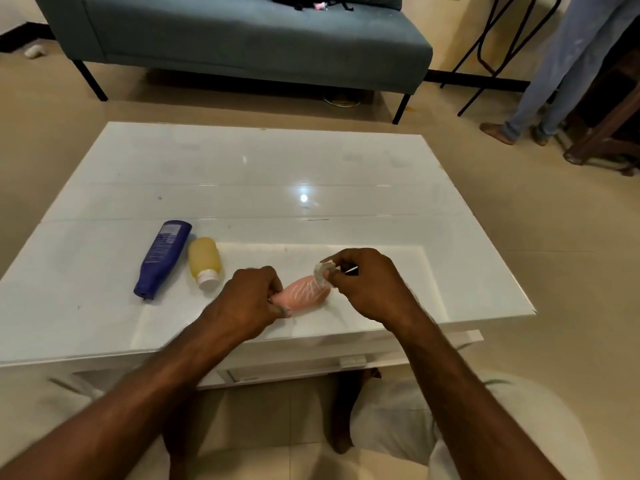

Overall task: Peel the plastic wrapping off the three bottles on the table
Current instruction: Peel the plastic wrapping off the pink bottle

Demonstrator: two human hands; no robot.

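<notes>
Near the bench's (242,161) front edge, left hand (250,299) grips the pink bottle (304,296); right hand (370,284) pinches its plastic wrapping (323,271).

left hand (251,299) fisted; right hand (367,284) pinching, forearms extended.

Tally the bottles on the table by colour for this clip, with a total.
Blue bottle: 1
Yellow bottle: 1
Pink bottle: 1, held at both ends by the left hand and right hand, plastic wrap still on it
Total: 3
</notes>
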